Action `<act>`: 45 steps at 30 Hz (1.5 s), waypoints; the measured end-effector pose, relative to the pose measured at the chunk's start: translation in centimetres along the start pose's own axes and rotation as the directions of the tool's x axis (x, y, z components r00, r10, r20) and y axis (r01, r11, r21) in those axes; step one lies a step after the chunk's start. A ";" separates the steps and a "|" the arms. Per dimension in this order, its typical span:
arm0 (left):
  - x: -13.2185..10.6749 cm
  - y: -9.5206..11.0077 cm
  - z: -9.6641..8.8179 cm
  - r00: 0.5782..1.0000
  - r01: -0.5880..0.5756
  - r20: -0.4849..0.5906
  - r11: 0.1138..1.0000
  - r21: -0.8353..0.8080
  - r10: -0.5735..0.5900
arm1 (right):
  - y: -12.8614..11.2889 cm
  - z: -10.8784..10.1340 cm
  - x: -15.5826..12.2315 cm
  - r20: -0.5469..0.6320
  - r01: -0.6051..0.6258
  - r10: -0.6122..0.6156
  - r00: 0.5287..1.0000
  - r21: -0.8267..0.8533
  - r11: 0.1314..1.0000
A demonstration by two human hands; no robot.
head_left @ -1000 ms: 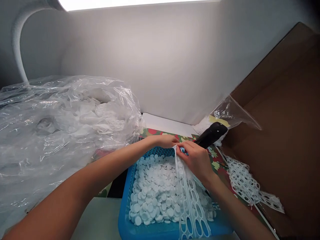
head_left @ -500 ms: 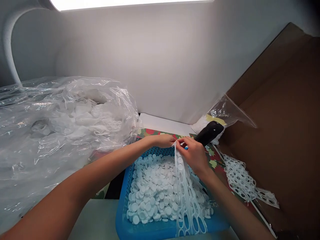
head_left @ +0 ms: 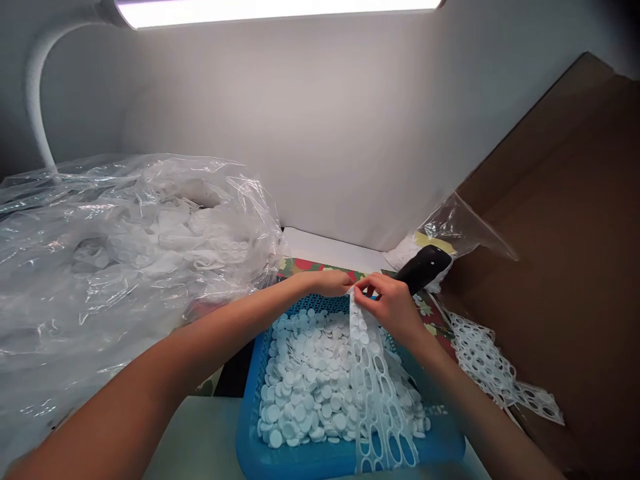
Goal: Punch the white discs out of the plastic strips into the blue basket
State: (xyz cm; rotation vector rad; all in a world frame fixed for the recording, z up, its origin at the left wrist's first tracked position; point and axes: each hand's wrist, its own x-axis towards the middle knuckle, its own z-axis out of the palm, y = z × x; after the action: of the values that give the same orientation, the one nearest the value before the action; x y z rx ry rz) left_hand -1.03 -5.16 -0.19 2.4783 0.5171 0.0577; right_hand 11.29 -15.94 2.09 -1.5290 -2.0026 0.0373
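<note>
A blue plastic basket (head_left: pixel 250 427) sits in front of me, filled with several small white round discs (head_left: pixel 310 380). A white strip with punched-out round holes (head_left: pixel 377 413) hangs from my hands down over the basket. My left hand (head_left: pixel 330 283) pinches the strip's top end from the left. My right hand (head_left: pixel 393 307) pinches the same end from the right, fingers closed on it. Both hands meet above the basket's far edge.
A large clear plastic bag (head_left: pixel 120 247) with white strips fills the left. A brown cardboard sheet (head_left: pixel 565 253) leans at the right, with emptied holed strips (head_left: pixel 493 373) below it. A black handle (head_left: pixel 423 268) and a small clear bag (head_left: pixel 460 227) lie behind my hands. A lamp (head_left: pixel 275 10) shines above.
My hands have stayed at the strip's top end with only small finger shifts. The strip lies a little lower on the discs. The view has shifted slightly.
</note>
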 end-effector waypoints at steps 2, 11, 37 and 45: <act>0.1 -0.1 0.0 1.000 -0.028 -0.006 1.000 -0.004 0.028 | 0.3 0.2 0.2 -0.037 -0.062 0.065 0.997 0.076 0.995; 0.0 -0.1 0.0 0.999 -0.039 -0.020 0.999 0.004 0.039 | 2.6 1.4 0.5 0.033 -0.251 0.252 0.967 0.282 0.926; 1.3 -1.9 0.3 0.997 0.051 0.059 0.984 -0.172 -0.041 | 0.2 0.8 0.3 0.114 0.216 -0.191 0.975 -0.284 0.934; 1.3 -1.9 0.4 0.998 0.043 0.049 0.984 -0.171 -0.035 | 1.5 0.8 1.8 0.045 0.059 -0.056 0.997 -0.067 0.996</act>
State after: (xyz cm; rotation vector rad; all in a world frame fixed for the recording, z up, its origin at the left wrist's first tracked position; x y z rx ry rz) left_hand -0.44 -3.49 -1.63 2.2952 0.5186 0.0285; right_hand 11.90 -13.60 1.66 -1.5242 -2.1005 -0.0219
